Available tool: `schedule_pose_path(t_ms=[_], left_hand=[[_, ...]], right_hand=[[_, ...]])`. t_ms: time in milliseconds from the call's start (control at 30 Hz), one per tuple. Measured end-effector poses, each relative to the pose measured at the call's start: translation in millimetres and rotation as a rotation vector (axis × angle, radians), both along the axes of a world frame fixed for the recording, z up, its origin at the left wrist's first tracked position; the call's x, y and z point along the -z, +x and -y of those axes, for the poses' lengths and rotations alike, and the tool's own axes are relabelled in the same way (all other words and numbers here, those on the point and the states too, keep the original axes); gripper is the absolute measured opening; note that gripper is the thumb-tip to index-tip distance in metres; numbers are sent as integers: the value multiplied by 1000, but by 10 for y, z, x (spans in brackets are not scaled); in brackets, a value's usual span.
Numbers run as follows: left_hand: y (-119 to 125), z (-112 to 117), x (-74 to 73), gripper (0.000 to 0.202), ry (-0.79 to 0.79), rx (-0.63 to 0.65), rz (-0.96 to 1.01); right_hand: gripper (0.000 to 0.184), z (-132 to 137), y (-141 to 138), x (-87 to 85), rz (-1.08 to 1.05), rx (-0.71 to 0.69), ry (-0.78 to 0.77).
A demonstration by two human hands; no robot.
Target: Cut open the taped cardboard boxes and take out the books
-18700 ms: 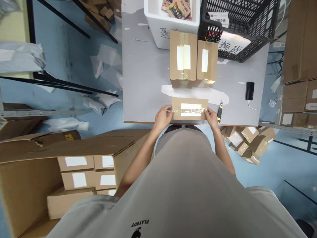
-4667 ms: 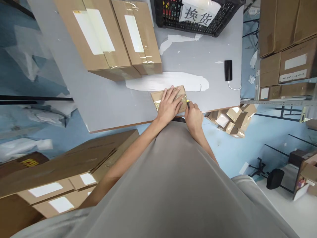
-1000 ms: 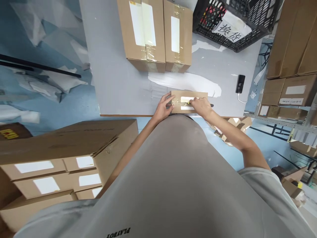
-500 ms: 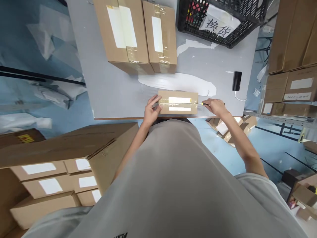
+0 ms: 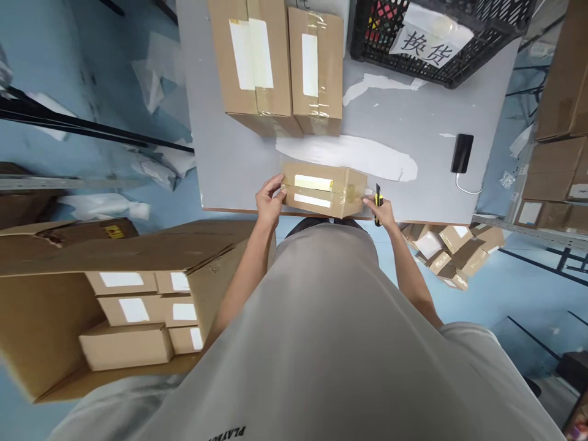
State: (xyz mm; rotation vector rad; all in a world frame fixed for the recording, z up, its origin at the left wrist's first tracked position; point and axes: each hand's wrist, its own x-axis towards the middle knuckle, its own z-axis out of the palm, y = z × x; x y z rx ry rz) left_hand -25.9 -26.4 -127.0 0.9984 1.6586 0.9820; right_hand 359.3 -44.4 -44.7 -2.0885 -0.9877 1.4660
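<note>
At the table's front edge lies a small cardboard box (image 5: 339, 177), tilted so that its right end face shows. A cut line runs along its taped top between two white labels. My left hand (image 5: 270, 201) grips the box's left end, thumb on the near side and fingers behind. In my right hand (image 5: 384, 212) is a yellow and black utility knife (image 5: 378, 202), its tip pointing away from me. The thumb and fingertip of that hand also touch the box's right end.
Two taped cartons (image 5: 257, 55) stand at the back of the grey table (image 5: 206, 165), beside a black plastic crate (image 5: 404, 70). A phone (image 5: 462, 153) with a white cable lies at right. A large open carton (image 5: 50, 312) of boxes stands lower left; several boxes (image 5: 452, 251) lie on the floor.
My right hand has moved in from the right to the box's end, and the knife has turned from lying along the seam to pointing away. The box has tilted, showing its end face.
</note>
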Motion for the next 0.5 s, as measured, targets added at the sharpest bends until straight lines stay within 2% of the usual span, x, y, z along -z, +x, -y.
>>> schedule_pose_path(t_ms=[100, 233, 300, 400, 500], left_hand=[[-136, -41, 30, 51, -32, -11, -87], [-146, -143, 103, 48, -44, -2, -111], [-11, -210, 172, 50, -63, 48, -81], [348, -303, 285, 59, -80, 176, -24], [714, -355, 342, 67, -14, 340, 16]], right_hand=[[61, 24, -189, -39, -94, 33, 10], [61, 2, -271, -265, -111, 63, 99], [59, -34, -222, -425, -62, 87, 142], [57, -113, -102, -654, 46, 96, 193], [59, -198, -39, -792, 142, 63, 240]])
